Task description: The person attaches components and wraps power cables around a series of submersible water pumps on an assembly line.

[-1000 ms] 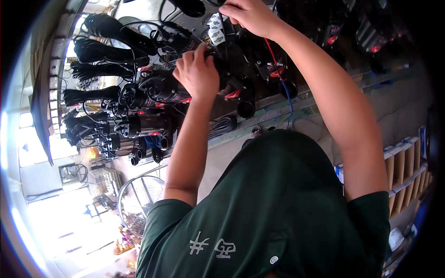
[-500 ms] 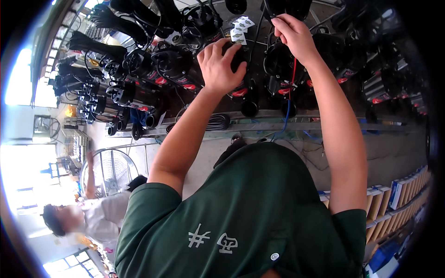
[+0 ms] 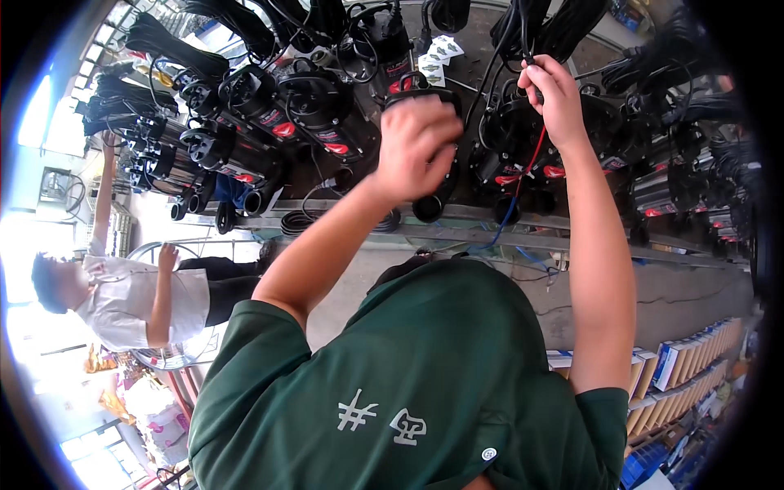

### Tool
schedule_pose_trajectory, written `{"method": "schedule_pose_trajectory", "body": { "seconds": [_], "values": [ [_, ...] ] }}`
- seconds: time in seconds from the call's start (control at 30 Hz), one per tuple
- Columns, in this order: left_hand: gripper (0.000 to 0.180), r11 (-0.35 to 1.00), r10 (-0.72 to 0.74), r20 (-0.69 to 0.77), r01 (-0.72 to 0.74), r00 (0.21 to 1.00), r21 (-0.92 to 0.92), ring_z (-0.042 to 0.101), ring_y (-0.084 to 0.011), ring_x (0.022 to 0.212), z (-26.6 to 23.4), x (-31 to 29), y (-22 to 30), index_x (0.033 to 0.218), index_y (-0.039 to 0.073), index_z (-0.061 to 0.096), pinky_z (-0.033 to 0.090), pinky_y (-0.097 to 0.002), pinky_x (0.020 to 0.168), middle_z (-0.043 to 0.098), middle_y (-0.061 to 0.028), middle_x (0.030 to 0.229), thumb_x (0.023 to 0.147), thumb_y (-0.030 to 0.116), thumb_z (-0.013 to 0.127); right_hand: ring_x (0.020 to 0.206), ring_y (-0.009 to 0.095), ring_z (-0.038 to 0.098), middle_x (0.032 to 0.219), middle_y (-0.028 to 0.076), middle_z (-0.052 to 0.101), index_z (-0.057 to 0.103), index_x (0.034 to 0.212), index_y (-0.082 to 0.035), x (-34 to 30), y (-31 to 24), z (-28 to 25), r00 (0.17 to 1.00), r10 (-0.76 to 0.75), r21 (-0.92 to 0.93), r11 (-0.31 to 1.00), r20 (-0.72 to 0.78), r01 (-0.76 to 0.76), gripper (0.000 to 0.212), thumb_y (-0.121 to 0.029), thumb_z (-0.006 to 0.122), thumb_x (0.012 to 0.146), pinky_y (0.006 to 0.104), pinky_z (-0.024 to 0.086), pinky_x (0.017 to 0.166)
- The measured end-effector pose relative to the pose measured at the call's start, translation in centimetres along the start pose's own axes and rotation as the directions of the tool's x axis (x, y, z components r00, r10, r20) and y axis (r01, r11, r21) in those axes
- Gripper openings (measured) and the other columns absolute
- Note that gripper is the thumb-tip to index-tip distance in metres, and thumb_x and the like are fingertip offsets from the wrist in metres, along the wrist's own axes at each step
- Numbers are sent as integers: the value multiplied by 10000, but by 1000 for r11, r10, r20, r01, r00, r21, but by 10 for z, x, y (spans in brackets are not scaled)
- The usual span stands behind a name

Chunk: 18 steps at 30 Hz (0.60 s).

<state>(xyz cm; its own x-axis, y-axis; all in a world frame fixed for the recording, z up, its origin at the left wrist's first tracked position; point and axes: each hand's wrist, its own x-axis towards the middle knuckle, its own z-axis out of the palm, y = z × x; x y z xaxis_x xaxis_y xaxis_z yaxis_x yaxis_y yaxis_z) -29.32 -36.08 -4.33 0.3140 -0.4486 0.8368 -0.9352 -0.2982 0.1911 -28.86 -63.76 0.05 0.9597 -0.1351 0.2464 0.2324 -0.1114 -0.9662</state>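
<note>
Many round black pumps point(image 3: 331, 118), part glossy metal, crowded the table point(image 3: 474, 211); rubbery cord bundles point(image 3: 175, 45) lay among them; the left hand point(image 3: 416, 147), blurred and loosely spread, was over one pump; the right hand point(image 3: 557, 98) pinched a slim black cord point(image 3: 529, 57) above a red wire point(image 3: 537, 151); I judged the work midway, though nothing marked finished pumps.

2 characters point(image 3: 357, 413) on green shirt point(image 3: 457, 351)

The short-sleeved green shirt point(image 3: 408, 351) seems buttoned
</note>
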Motion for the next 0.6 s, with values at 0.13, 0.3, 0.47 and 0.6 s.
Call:
{"method": "schedule_pose_trajectory", "body": {
  "seconds": [0.13, 0.3, 0.47, 0.6],
  "values": [
    [263, 950, 47, 307, 53, 950, -308, 650, -265, 1067, 23, -84, 22, 1021, 69, 703, 499, -394, 892, 679, -70, 1117, 760, 63, 735, 626, 24, 463, 712, -47, 550, 673, 951, -53, 0, -8, 6, 1000, 17, 0, 1000, -25, -17, 212, -227, 578, 1025, 202, 335, 551],
    [238, 962, 70, 566, 94, 821, -255, 617, -271, 1087, 65, -158, -1, 978, 83, 665, 463, -426, 992, 645, -58, 1017, 773, 172, 748, 605, 30, 467, 690, -40, 537, 680, 985, -26, 2, -7, 8, 999, 13, -15, 1000, -39, -14, 229, -231, 587, 1024, 200, 331, 528],
    [180, 965, 110, 583, 54, 805, -257, 603, -261, 985, 85, -182, -22, 861, 90, 619, 472, -417, 935, 591, -55, 902, 790, 217, 726, 617, 52, 506, 747, -3, 596, 691, 1058, 8, 0, -8, 6, 997, 11, -22, 1000, -77, -13, 254, -233, 621, 1018, 216, 385, 529],
    [149, 968, 81, 580, 75, 811, -240, 594, -257, 946, 87, -188, -21, 830, 95, 605, 475, -407, 848, 583, -48, 884, 800, 203, 703, 657, 65, 527, 765, 12, 597, 703, 1076, 9, -5, -11, 7, 996, -6, -65, 998, -84, 0, 239, -197, 587, 1038, 222, 416, 572]
  ]
}}
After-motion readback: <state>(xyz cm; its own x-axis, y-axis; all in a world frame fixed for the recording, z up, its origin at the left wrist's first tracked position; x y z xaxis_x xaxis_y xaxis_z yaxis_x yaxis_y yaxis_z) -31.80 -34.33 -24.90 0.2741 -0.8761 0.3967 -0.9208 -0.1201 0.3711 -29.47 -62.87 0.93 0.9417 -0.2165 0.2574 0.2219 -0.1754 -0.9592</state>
